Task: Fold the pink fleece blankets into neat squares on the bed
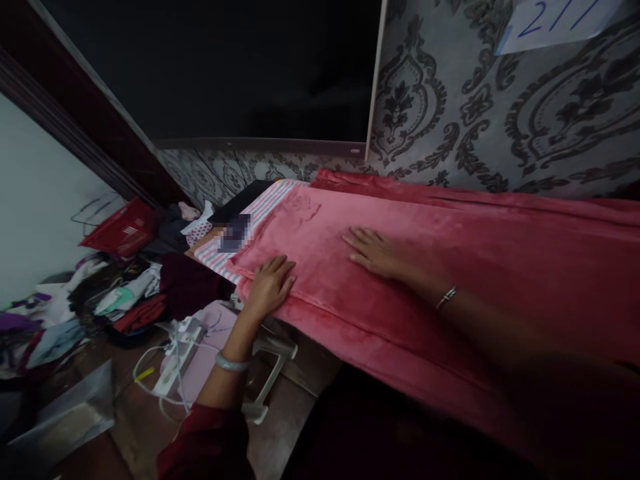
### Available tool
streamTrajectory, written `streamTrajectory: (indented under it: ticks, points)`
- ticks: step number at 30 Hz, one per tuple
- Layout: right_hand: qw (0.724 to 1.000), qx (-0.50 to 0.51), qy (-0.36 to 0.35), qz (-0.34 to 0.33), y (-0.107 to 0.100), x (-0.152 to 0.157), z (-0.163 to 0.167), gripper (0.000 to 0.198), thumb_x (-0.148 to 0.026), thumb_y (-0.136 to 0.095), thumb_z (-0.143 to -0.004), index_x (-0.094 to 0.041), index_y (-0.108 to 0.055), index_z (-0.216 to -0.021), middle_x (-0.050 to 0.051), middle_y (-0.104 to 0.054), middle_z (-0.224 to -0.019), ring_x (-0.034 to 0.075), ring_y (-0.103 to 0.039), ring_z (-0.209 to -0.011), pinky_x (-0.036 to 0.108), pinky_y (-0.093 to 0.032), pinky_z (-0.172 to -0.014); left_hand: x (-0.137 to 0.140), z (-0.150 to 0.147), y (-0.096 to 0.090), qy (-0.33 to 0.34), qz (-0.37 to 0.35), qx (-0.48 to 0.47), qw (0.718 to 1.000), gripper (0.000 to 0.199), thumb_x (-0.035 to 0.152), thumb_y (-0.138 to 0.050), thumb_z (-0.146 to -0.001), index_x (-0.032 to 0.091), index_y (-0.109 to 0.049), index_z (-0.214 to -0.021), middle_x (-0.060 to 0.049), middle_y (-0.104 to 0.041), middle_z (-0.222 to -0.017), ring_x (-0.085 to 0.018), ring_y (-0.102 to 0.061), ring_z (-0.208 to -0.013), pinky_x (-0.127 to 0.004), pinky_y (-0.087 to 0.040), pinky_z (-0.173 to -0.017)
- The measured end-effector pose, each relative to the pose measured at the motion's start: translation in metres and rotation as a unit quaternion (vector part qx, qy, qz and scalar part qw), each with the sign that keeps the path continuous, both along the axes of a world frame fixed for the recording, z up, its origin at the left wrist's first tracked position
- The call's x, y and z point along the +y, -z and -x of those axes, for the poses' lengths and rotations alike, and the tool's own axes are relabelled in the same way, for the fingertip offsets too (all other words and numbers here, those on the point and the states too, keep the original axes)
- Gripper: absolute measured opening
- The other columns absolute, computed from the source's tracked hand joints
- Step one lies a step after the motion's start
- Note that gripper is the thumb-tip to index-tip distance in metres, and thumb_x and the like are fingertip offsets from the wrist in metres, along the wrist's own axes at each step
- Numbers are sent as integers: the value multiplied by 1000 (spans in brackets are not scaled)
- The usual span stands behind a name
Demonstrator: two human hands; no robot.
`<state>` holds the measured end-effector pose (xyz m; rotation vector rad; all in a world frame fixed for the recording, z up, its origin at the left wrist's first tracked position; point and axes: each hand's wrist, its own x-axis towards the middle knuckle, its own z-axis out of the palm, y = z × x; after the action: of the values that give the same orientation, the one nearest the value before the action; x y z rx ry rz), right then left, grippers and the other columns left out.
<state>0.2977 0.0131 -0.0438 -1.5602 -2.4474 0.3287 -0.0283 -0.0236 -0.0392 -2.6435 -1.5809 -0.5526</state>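
Observation:
A pink-red plush blanket (320, 233) lies spread in a long flat strip, with its seam running along the near side. My left hand (270, 285) rests on the blanket's near left edge, fingers outstretched. Farther right, my right hand (375, 253) lies flat on the plush surface with its fingers spread. Under the blanket's left end a striped cloth (280, 193) in white, pink and grey sticks out. A darker red fold (360, 181) runs along the back, by the wall.
A large black television (240, 73) hangs above the blanket. On the left are a red basket (123, 228) and heaped clothes (135, 300). Below my left arm lies a white power strip (177, 357) with loose cables, beside a pale plastic stool (270, 380).

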Motion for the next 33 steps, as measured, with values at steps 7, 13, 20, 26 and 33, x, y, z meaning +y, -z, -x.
streamTrajectory:
  ticks: [7,13,20,26,33]
  points:
    - [970,18,-240,17,2,-62,88,64,-56,-42,-103,-29,-33,-160,5,-17,-169,28,-10,-157,54,-9,-126,-9,31,6,-64,-54,-32,996,35,34,-45,-97,18,-73,-111,-13,-73,-119,-30,-63,-112,-47,-47,-96]
    - [956,86,-279,19,-14,-75,85,64,-54,-42,-104,-29,-29,-162,2,-25,-168,20,-18,-155,43,-16,-127,-5,53,11,-130,-101,-137,977,29,37,-52,-90,20,-74,-98,-12,-73,-115,-29,-64,-110,-46,-48,-99]
    - [997,-1,-58,-50,7,1,42,61,-50,-41,-102,-24,-41,-157,11,-28,-166,32,-21,-154,59,-17,-124,13,78,18,-289,-29,-319,902,40,42,-56,-83,17,-71,-110,-11,-73,-108,-26,-69,-97,-40,-56,-86]
    - [998,-6,-52,-26,3,10,93,63,-48,-41,-102,-22,-37,-159,13,-20,-168,33,-14,-156,61,-12,-123,23,85,13,-353,-9,-302,885,54,38,-56,-83,10,-66,-127,-15,-72,-111,-27,-69,-100,-38,-55,-87]
    - [961,38,-266,64,-12,-18,165,60,-49,-41,-104,-32,-33,-160,4,-19,-169,25,-14,-156,52,-10,-126,34,88,9,-360,31,-249,899,47,40,-53,-85,7,-71,-114,-11,-74,-88,-24,-69,-83,-32,-52,-75]
